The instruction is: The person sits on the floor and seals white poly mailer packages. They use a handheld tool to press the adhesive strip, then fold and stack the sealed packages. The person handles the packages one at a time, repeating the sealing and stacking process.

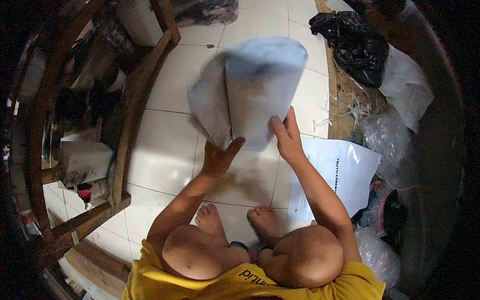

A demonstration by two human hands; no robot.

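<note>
Both my hands hold a pale blue-white plastic bag [260,95] above the tiled floor, in front of my feet. It is blurred by motion and opens into two flaps, with a dark fold between them. My left hand [220,156] pinches its lower left corner, thumb on top. Gripping the lower right edge is my right hand [288,136], its thumb on the near face and its fingers behind. A flat white plastic mailing bag [332,172] with dark print lies on the floor to the right, partly under my right forearm.
A wooden rack [137,95] holding dusty items stands along the left. On the right are a wooden board [345,95] with white plastic strips [357,107], a black plastic bag [360,50], a white sack [406,82] and clear plastic [385,137]. A dark bundle [210,11] lies ahead.
</note>
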